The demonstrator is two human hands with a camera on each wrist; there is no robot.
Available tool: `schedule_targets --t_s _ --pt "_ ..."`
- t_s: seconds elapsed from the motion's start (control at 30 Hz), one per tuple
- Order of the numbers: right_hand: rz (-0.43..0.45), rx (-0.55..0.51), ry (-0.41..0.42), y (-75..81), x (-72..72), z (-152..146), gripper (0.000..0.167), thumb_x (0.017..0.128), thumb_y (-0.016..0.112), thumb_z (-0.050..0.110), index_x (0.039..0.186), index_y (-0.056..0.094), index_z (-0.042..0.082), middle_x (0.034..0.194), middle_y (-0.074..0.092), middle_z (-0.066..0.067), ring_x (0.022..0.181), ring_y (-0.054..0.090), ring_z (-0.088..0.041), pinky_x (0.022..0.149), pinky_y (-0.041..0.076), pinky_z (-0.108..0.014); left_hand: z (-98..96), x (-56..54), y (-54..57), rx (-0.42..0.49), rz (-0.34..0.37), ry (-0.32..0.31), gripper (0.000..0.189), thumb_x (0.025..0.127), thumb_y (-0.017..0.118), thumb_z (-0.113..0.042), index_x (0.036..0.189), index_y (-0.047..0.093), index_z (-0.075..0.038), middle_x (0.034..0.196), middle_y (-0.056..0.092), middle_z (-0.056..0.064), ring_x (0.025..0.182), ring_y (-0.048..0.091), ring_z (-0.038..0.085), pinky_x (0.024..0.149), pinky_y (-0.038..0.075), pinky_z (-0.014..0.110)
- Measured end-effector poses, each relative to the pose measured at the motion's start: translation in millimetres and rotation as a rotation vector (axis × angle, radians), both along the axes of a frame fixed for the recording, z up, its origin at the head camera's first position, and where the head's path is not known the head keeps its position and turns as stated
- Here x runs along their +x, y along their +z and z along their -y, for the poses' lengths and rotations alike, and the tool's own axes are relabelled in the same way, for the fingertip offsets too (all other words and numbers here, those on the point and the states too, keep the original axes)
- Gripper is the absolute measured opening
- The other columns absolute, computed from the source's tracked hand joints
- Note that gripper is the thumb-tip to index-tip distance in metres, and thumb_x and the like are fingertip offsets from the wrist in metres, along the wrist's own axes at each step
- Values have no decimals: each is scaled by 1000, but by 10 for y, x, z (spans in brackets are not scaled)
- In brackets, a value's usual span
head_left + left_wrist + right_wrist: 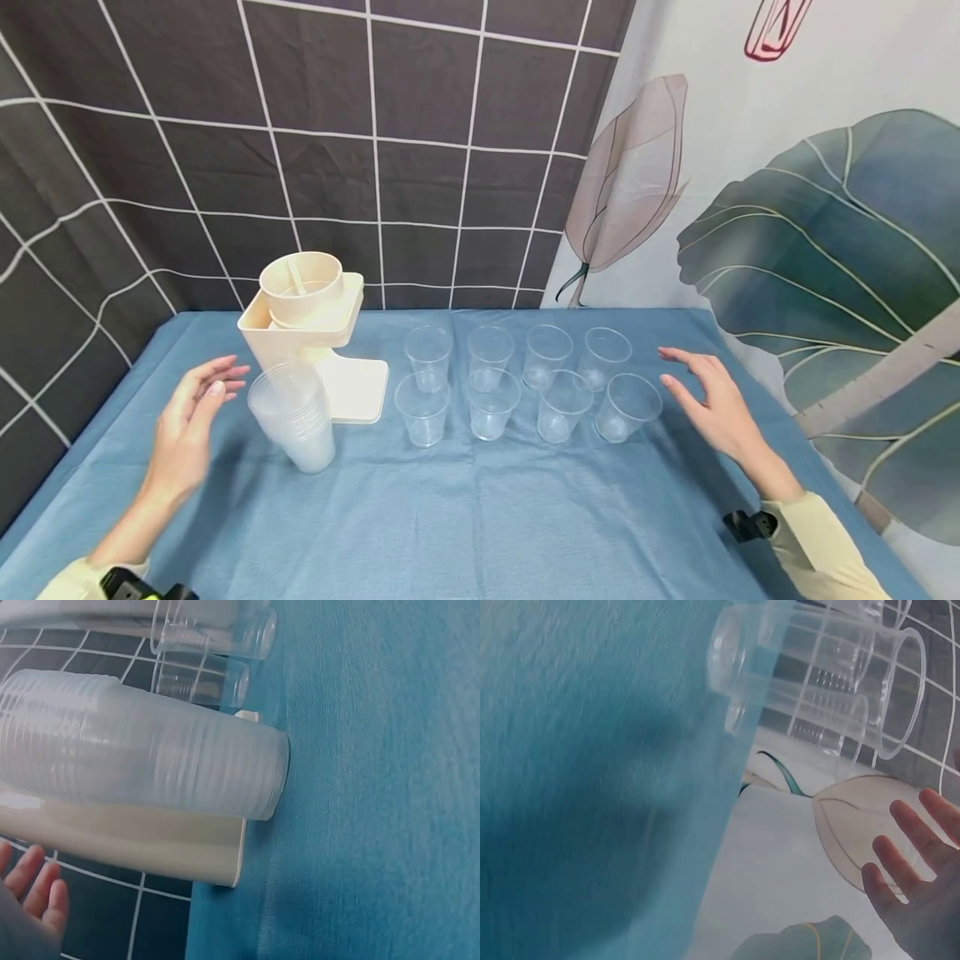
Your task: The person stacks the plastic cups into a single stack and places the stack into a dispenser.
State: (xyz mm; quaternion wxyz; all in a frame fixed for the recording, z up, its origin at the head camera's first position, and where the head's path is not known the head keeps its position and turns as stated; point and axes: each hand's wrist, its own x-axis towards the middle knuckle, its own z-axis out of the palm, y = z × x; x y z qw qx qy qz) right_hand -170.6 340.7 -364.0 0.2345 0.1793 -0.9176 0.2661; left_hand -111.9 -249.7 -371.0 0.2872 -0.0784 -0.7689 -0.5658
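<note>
A tall stack of nested clear plastic cups stands on the blue cloth at the left, and fills the middle of the left wrist view. Just left of it my left hand hovers with relaxed fingers, holding nothing. Several single clear cups stand upright in two rows across the middle, among them a front-right cup and a front-left cup. To the right of the rows my right hand is raised over the cloth, fingers spread and apart from the nearest cup.
Behind the stack stands a cream plastic dispenser with a round top and a flat base plate. A dark grid-patterned curtain hangs behind the blue tablecloth; a leaf-print curtain hangs at the right.
</note>
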Motion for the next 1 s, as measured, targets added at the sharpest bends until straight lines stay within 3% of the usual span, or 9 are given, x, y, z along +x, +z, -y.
schedule_targets --t_s 0.1,0.17,0.23,0.33,0.63,0.8,1.0 --pt "32 -41 17 -11 19 12 42 90 64 12 131 57 11 126 60 -14 112 41 3 90 27 -5 12 -10 -27 141 -39 -154 32 100 35 -3 127 53 -4 113 65 -10 102 60 2 88 44 12" --pt "53 -59 25 -18 31 19 44 89 66 12 133 56 12 127 59 -13 111 39 7 90 28 -4 34 -21 -55 217 -66 -266 34 99 34 -3 128 51 -1 116 65 -4 104 60 5 90 44 14" --pt "71 -68 33 -27 45 25 47 88 67 11 133 55 13 128 58 -13 112 38 9 90 29 -4 64 -33 -91 255 -91 -378 36 99 32 -1 130 49 1 120 64 0 108 59 8 93 43 14" --pt "89 -75 39 -42 60 29 51 87 69 11 135 53 13 129 57 -12 114 37 10 91 29 -4 92 -44 -145 245 -100 -460 38 97 32 2 133 46 2 125 61 1 114 56 8 95 43 13" --pt "103 -117 108 -124 87 29 60 81 73 2 136 51 10 130 54 -15 120 37 13 94 29 -2 95 -36 -208 231 -65 -492 53 86 42 15 136 45 -2 131 57 -1 123 50 5 98 40 11" --pt "95 -152 151 -178 97 90 67 77 74 -3 138 48 8 132 52 -14 119 42 9 95 31 -2 80 -36 -203 251 -86 -530 62 78 51 25 136 42 4 134 55 3 123 50 7 98 41 13" --pt "118 -185 161 -211 101 152 79 76 75 -4 145 38 8 137 47 -17 118 44 1 95 34 -5 53 -42 -206 172 -54 -527 77 68 56 32 138 40 3 139 51 -3 124 48 3 96 40 10"
